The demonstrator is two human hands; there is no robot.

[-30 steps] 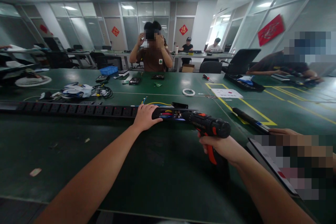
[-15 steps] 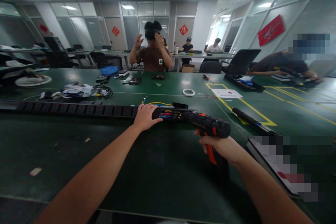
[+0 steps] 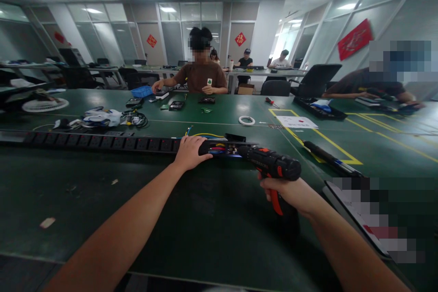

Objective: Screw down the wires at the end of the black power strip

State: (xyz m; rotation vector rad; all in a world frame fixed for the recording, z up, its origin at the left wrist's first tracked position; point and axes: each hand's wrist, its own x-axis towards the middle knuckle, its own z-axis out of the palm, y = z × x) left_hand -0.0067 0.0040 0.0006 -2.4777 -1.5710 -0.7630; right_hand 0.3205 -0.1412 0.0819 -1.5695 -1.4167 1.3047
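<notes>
A long black power strip [image 3: 112, 143] with a row of sockets lies across the table in front of me. My left hand [image 3: 190, 151] grips it near its right part, fingers over the top and thumb along the front. Beside that thumb, an open section shows coloured wires [image 3: 217, 149]. In my right hand [image 3: 278, 187] is a black and orange cordless drill [image 3: 270, 160], its nose pointing left at the strip's open end. The drill hides the exact contact point. Blue and yellow wires [image 3: 201, 135] run behind the strip.
Across the green table [image 3: 191, 223] a co-worker [image 3: 200, 75] sits near a blue basket [image 3: 142, 91]. A white tape ring [image 3: 246, 120], a paper sheet [image 3: 297, 122], a black screwdriver-like tool [image 3: 328, 157] and a tablet-like board [image 3: 356, 216] lie rightward. Bundled cables [image 3: 135, 119] lie left.
A bright patch of light now shows beneath the drill's nose. My hands stay nearly still. The co-worker opposite has lowered both hands from the head to the table, one beside the blue basket.
</notes>
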